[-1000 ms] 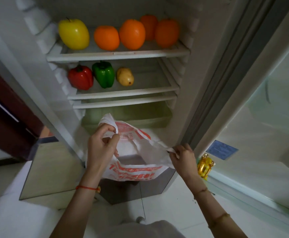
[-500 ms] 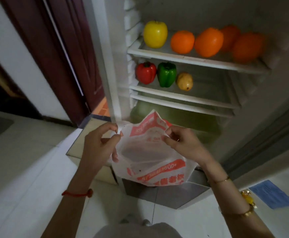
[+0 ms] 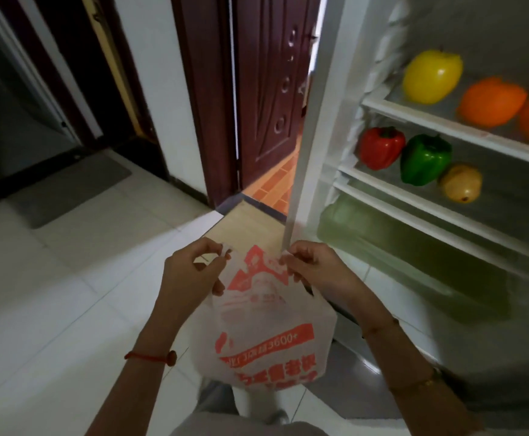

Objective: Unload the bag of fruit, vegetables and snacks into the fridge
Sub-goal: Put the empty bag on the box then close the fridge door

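Note:
A white plastic bag (image 3: 266, 335) with red print hangs flat and limp between my hands, in front of the fridge's left edge. My left hand (image 3: 190, 278) pinches its left handle and my right hand (image 3: 316, 269) pinches its right handle. In the open fridge (image 3: 329, 127) at the right, the upper shelf carries a yellow apple (image 3: 431, 77) and two oranges (image 3: 491, 102). One shelf down sit a red pepper (image 3: 381, 147), a green pepper (image 3: 425, 158) and a yellowish pear (image 3: 461, 183). What the bag holds is hidden.
A green crisper drawer (image 3: 383, 240) sits under the shelves. A dark wooden door (image 3: 263, 89) stands ajar left of the fridge, with orange tiles beyond. A grey mat (image 3: 71, 187) lies on the white tiled floor at the left.
My view has swung left, so the fridge now sits at the right. My right hand came in from the bag's far corner to its top, and the bag now hangs flat between both hands.

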Motion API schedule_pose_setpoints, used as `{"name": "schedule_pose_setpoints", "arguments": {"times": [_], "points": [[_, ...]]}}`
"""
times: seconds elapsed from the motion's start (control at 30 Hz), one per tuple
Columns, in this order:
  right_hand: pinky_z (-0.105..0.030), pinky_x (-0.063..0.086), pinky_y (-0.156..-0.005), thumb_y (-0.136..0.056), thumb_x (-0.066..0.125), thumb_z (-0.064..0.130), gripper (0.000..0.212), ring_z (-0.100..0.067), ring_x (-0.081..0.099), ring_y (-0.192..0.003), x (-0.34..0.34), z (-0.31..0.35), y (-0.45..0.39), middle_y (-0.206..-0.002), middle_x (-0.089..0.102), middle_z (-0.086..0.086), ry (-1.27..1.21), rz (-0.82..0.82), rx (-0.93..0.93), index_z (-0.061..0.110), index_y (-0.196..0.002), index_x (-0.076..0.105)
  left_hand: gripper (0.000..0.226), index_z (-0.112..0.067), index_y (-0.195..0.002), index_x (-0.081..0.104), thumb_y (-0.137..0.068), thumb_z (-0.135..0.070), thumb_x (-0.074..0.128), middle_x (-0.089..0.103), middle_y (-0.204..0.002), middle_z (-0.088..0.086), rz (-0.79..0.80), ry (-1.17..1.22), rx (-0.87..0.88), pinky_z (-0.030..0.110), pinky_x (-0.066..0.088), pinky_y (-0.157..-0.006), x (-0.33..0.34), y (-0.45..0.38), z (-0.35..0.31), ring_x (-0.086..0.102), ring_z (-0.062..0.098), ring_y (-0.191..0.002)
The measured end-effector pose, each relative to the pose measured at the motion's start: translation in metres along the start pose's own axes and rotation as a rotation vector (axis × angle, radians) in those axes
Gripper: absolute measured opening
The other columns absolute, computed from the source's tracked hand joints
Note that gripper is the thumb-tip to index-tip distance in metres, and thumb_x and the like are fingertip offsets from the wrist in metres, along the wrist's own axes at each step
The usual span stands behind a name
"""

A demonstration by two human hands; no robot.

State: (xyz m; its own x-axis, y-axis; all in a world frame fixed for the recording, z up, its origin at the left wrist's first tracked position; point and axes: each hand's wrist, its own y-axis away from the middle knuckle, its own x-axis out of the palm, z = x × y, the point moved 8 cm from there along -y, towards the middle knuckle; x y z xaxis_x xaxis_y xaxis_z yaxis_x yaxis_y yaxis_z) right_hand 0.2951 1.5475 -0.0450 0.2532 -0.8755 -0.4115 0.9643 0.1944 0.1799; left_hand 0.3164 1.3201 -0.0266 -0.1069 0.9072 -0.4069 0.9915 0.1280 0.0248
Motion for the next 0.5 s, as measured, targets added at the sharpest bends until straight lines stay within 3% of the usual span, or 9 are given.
{"name": "schedule_pose_setpoints", "arguments": {"times": [0.13, 0.27, 0.5], "points": [[-0.023, 0.049, -0.057, -0.098, 0.054, 0.014, 0.021, -0.015, 0.060, -0.062, 0.024, -0.001, -0.045, -0.069, 0.065, -0.003, 0.036, -0.013, 0.043, 0.003, -0.089, 0.069, 0.008, -0.011, -0.091, 0.071, -0.090, -0.018, 0.072, 0.073, -0.097, 0.002, -0.030, 0.012, -0.044, 0.029, 0.063, -0.055, -0.017, -0.027, 0.022, 0.073, 0.016, -0.055], [-0.026, 0.050, -0.053, -0.100, 0.050, 0.012, 0.023, -0.016, 0.058, -0.054, 0.042, 0.002, -0.092, -0.066, 0.063, -0.004, 0.028, -0.038, 0.063, 0.010, -0.082, 0.064, 0.010, -0.011, -0.092, 0.072, -0.089, -0.020, 0.073, 0.074, -0.095, 0.003, -0.011, -0.028, -0.040, 0.031, 0.064, -0.060, -0.034, -0.069, 0.037, 0.075, 0.013, -0.061], [-0.028, 0.051, -0.055, -0.100, 0.049, 0.013, 0.020, -0.018, 0.060, -0.057, 0.060, 0.020, -0.160, -0.070, 0.065, -0.005, 0.014, -0.133, 0.132, 0.009, -0.090, 0.066, 0.008, -0.019, -0.089, 0.071, -0.088, -0.027, 0.073, 0.074, -0.087, -0.010, 0.090, -0.089, 0.028, 0.040, 0.064, -0.070, -0.064, -0.150, 0.042, 0.074, 0.005, -0.064]]}}
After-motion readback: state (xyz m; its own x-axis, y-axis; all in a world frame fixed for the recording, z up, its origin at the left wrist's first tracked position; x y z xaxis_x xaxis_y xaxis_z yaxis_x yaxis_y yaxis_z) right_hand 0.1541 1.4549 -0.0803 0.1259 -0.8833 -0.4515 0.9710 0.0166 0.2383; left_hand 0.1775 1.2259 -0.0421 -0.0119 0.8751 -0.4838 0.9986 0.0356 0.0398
